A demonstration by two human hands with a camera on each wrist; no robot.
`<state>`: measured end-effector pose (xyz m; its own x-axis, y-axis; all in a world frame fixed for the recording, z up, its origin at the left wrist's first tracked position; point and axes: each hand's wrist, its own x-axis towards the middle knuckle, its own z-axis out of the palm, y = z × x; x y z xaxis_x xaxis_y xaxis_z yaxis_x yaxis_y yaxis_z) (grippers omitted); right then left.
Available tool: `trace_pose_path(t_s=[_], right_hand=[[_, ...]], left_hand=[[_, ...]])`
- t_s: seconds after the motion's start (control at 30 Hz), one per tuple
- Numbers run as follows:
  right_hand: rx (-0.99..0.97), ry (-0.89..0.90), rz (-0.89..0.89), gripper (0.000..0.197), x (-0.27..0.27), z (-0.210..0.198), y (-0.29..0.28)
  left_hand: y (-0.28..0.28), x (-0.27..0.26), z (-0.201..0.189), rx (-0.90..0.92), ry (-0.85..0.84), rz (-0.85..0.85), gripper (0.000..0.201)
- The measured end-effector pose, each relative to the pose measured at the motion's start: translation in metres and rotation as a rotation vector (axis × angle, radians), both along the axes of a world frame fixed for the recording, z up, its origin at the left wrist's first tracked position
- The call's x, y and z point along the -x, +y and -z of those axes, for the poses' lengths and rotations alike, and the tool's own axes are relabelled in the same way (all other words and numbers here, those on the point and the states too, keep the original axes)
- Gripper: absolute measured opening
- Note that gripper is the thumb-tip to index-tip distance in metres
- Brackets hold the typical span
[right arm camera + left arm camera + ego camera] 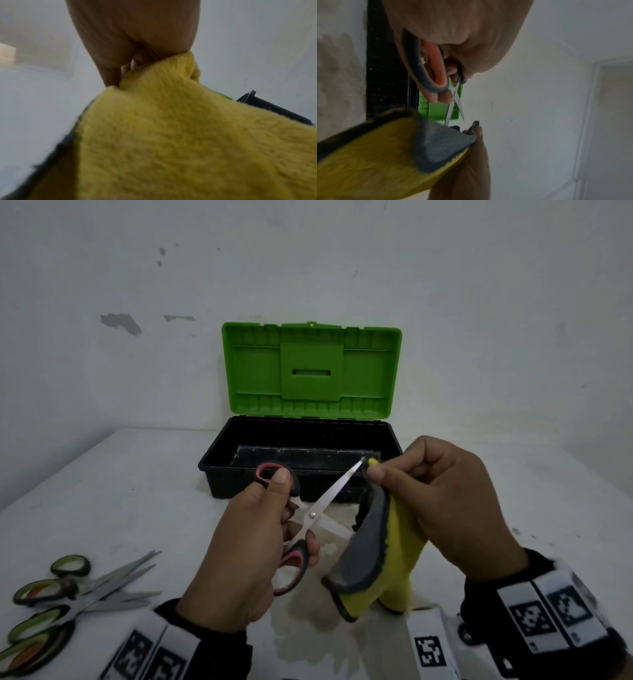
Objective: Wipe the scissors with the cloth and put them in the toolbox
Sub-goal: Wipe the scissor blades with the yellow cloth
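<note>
- Two hands are held above the white table (102, 481), near the viewer and in front of the toolbox (219, 474).
- A pair of scissors with red-and-grey handles (313, 513) is gripped by the left hand (239, 542); the thumb is passed through the far handle loop and the fingers are curled round the near loop.
- The blades are seen spread apart, one pointing up and to the right, the other lower and partly hidden behind the cloth (376, 559).
- The yellow cloth with its grey side and dark edging is pinched by the right hand (445, 508), thumb and fingers closed on its upper fold, right at the tip of the raised blade.
- The rest of the cloth hangs down from that hand, towards the table.
- In the right wrist view, little but yellow pile (171, 135) is shown, bunched under the curled fingers (133, 63).
- The toolbox is set at the far middle of the table, its green lid (311, 371) raised upright against the wall and its black tray open; nothing can be made out inside it.
- Several green-handled scissors (78, 594) are laid in a loose pile at the near left of the table, well apart from the hands.
</note>
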<state>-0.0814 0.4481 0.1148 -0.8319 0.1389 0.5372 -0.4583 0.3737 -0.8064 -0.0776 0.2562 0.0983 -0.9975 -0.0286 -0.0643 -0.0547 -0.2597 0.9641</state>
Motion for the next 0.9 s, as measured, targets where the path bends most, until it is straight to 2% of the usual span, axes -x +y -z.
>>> trace_pose_path(t_s=[0.1, 0.23, 0.33, 0.43, 0.6, 0.77, 0.9], right_hand=[[-0.202, 0.016, -0.052, 0.022, -0.010, 0.004, -0.016], [-0.293, 0.053, -0.010, 0.021, -0.011, 0.016, -0.034], [-0.274, 0.007, 0.103, 0.025, -0.004, 0.016, -0.033], [-0.276, 0.008, 0.188, 0.028, 0.002, 0.013, -0.030], [-0.247, -0.018, 0.072, 0.026, -0.008, 0.019, -0.047], [-0.172, -0.050, 0.209, 0.029, 0.007, 0.012, -0.029], [-0.201, -0.081, 0.118, 0.028, -0.001, 0.014, -0.036]], left_hand=[[0.004, -0.002, 0.003, 0.135, 0.116, -0.018, 0.034], [0.010, -0.008, 0.001, 0.270, 0.295, -0.056, 0.033], [0.009, -0.010, 0.005, 0.411, 0.422, -0.091, 0.032], [0.009, -0.010, 0.009, 0.488, 0.476, -0.152, 0.030], [0.011, -0.008, 0.012, 0.589, 0.613, -0.273, 0.029], [0.011, -0.006, 0.020, 0.662, 0.679, -0.295, 0.034], [0.013, -0.007, 0.019, 0.677, 0.690, -0.308, 0.041]])
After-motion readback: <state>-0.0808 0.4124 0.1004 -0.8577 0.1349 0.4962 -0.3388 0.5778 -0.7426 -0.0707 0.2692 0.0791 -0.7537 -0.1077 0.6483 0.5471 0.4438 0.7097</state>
